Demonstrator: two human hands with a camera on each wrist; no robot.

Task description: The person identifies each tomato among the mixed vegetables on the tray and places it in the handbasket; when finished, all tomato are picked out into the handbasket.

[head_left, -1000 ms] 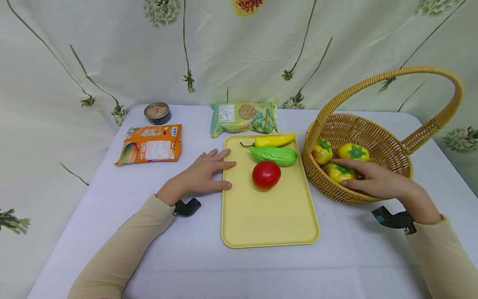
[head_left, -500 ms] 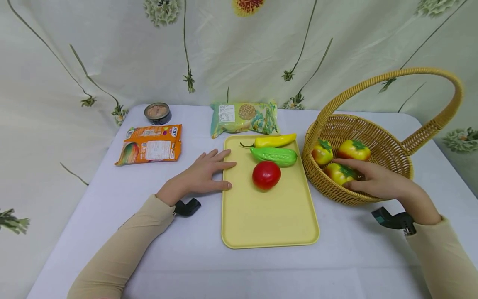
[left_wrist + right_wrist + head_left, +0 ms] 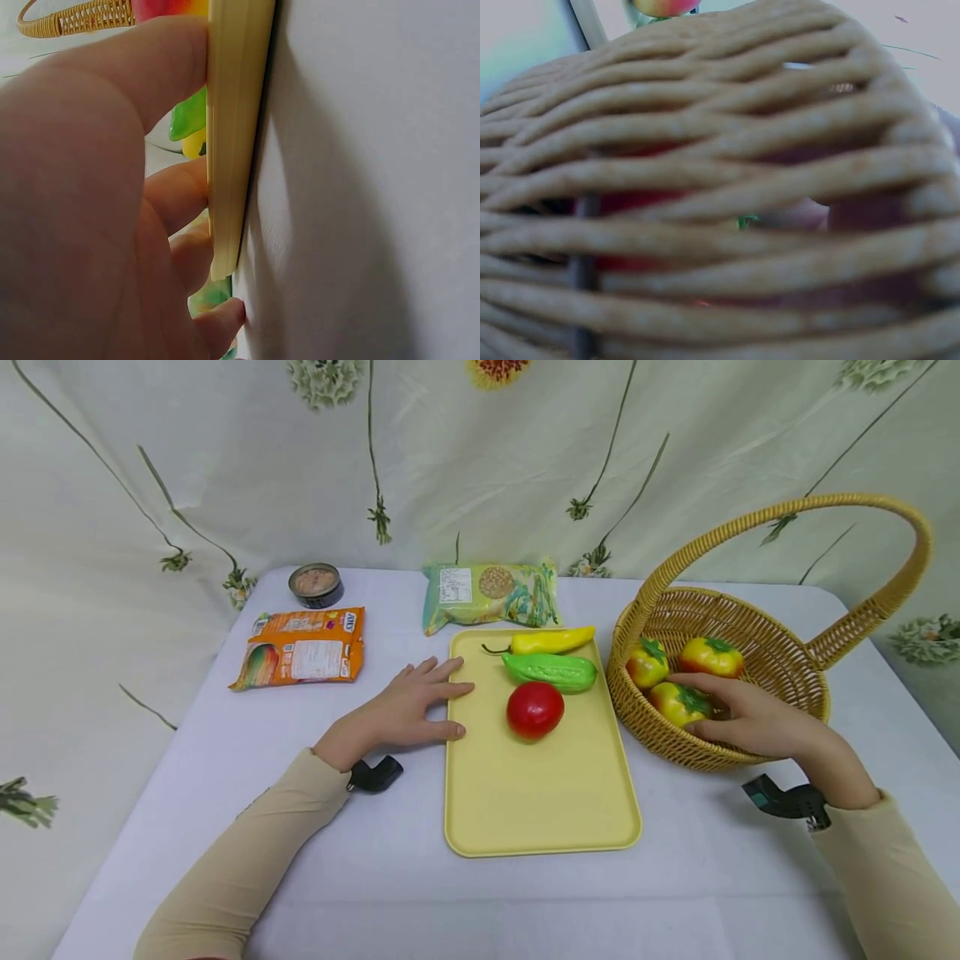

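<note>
My left hand (image 3: pixel 408 706) lies with fingers spread, fingertips and thumb on the left rim of the yellow tray (image 3: pixel 540 802). In the left wrist view the fingers (image 3: pixel 176 56) touch the tray's edge. On the tray are a yellow chili pepper (image 3: pixel 551 642), a green bumpy vegetable (image 3: pixel 555 672) and a red round fruit (image 3: pixel 535 710). My right hand (image 3: pixel 757 717) reaches into the wicker basket (image 3: pixel 772 643), thumb and fingers around a yellow-red persimmon (image 3: pixel 675 703). Two more persimmons lie beyond it. The right wrist view is mostly filled by basket weave (image 3: pixel 705 180), hiding the grip.
An orange snack packet (image 3: pixel 303 647) and an opened-looking tin (image 3: pixel 317 587) lie at the back left. A green packet (image 3: pixel 491 596) lies behind the tray. The basket's tall handle (image 3: pixel 825 503) arches above it. A floral cloth (image 3: pixel 480 460) hangs behind the white table.
The persimmon under my right hand has turned and shifted slightly, and the one at the back has rolled a little. My left hand and the tray stay in place.
</note>
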